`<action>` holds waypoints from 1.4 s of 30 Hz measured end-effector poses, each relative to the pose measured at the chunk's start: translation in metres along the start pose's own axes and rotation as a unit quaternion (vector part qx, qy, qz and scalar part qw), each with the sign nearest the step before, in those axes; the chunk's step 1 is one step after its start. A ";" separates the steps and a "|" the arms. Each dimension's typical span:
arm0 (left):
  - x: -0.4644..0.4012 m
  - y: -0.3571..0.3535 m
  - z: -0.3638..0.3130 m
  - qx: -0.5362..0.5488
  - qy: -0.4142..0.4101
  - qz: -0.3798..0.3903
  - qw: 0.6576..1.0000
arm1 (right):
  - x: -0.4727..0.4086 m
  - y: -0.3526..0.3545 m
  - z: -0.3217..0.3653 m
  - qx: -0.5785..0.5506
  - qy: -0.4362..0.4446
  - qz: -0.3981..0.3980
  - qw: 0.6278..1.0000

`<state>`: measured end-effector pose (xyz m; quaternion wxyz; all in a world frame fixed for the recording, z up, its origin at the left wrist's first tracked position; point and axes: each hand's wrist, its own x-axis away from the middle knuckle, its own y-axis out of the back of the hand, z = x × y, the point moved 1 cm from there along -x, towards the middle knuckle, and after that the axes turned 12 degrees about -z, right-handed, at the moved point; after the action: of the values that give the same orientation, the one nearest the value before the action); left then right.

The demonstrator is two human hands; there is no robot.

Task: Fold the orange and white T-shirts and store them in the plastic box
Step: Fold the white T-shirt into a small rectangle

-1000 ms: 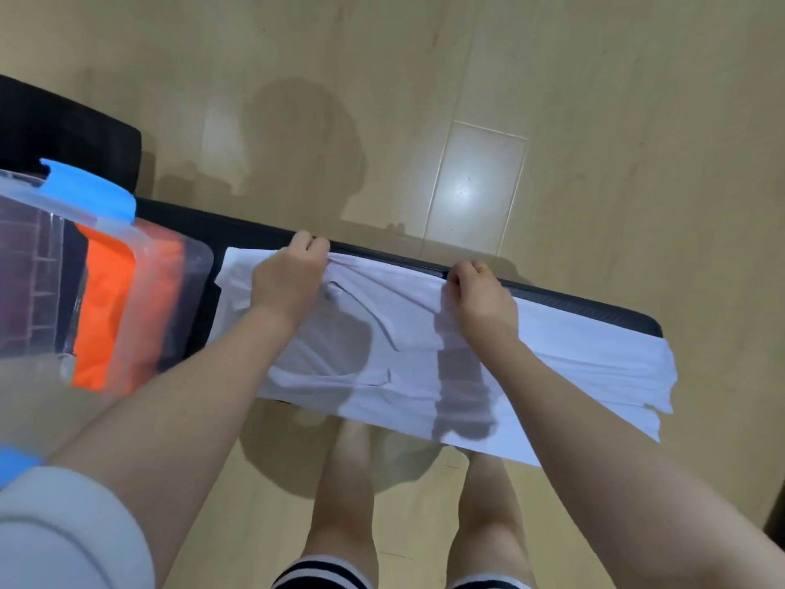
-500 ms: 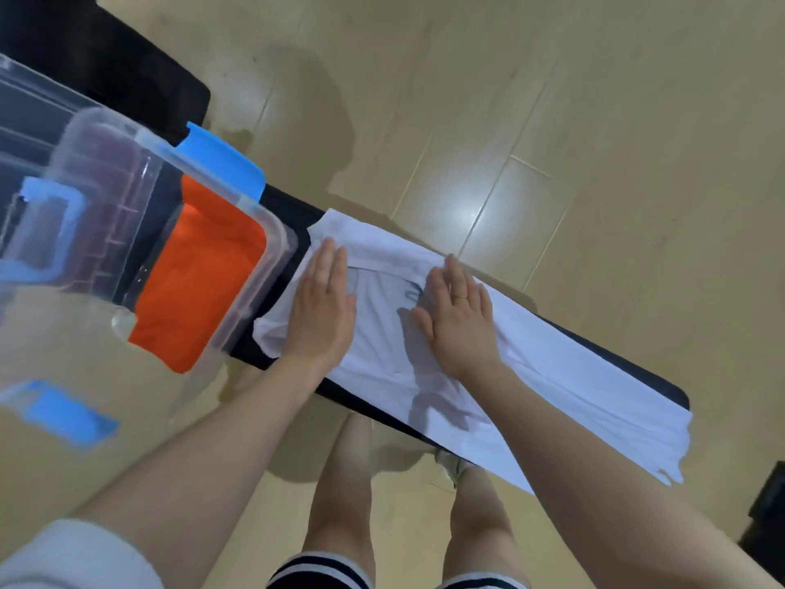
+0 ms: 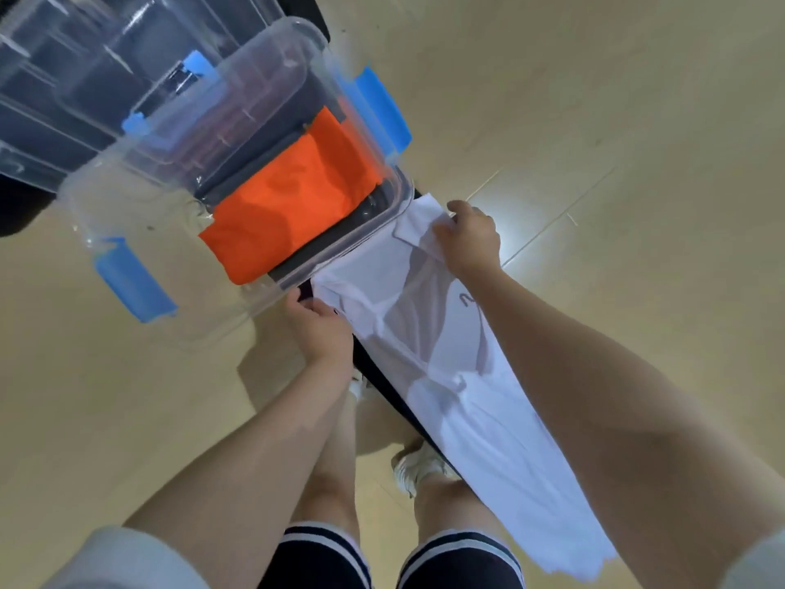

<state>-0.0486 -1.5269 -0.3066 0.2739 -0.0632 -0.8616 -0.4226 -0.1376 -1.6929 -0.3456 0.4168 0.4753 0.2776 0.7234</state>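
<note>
The white T-shirt lies folded into a long strip along a narrow black bench. My left hand pinches the near corner of its end beside the box. My right hand grips the far corner of that same end. The clear plastic box with blue latches stands just past this end, touching the shirt's edge. The folded orange T-shirt lies inside the box at the side nearest my hands.
A clear lid with blue clips rests behind the box at the top left. Light wooden floor surrounds the bench. My legs and white shoes stand below the bench's near edge.
My hands slid from pressing flat on the middle of the white shirt to its end by the box, and both now grip its corners. The view has swung toward the box.
</note>
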 end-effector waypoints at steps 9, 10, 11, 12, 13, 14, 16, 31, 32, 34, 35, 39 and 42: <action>-0.028 -0.001 0.010 -0.093 -0.159 0.079 0.980 | -0.008 -0.006 0.009 -0.050 -0.036 0.003 0.998; -0.029 -0.001 0.009 -0.082 -0.118 0.054 0.988 | -0.008 -0.004 0.009 -0.059 -0.036 0.007 0.998; -0.029 -0.003 0.008 -0.078 -0.082 0.038 0.993 | -0.008 -0.004 0.008 -0.067 -0.037 0.012 0.997; -0.030 -0.006 0.006 -0.081 -0.061 0.030 0.994 | -0.008 -0.002 0.008 -0.068 -0.037 0.016 0.997; -0.030 -0.009 0.003 -0.080 -0.051 0.023 0.995 | -0.008 -0.001 0.009 -0.065 -0.029 0.017 0.997; -0.029 -0.013 0.000 -0.069 -0.047 0.019 0.996 | -0.007 0.001 0.009 -0.060 -0.019 0.019 0.998; -0.025 -0.020 -0.006 -0.044 -0.044 0.032 0.998 | -0.006 0.005 0.009 -0.063 -0.010 0.016 0.998; 0.014 0.067 -0.019 0.114 -0.005 0.359 0.926 | 0.047 0.082 0.012 -0.217 0.027 0.058 0.974; 0.016 0.077 -0.025 0.115 -0.015 0.378 0.919 | 0.052 0.090 0.019 -0.222 0.031 0.061 0.973; 0.016 0.093 -0.037 0.108 -0.063 0.395 0.910 | 0.059 0.101 0.033 -0.217 0.043 0.066 0.973; 0.014 0.101 -0.042 0.101 -0.092 0.385 0.913 | 0.062 0.106 0.041 -0.208 0.048 0.066 0.975; 0.000 0.125 -0.065 0.074 -0.206 0.291 0.931 | 0.066 0.120 0.078 -0.150 0.098 0.038 0.983; -0.009 0.140 -0.087 0.064 -0.267 0.216 0.937 | 0.060 0.127 0.108 -0.114 0.164 0.000 0.980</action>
<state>0.0433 -1.5037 -0.1718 0.1216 -0.3405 -0.8938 -0.2654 -0.0934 -1.7035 -0.1740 0.4169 0.2997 0.2582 0.8183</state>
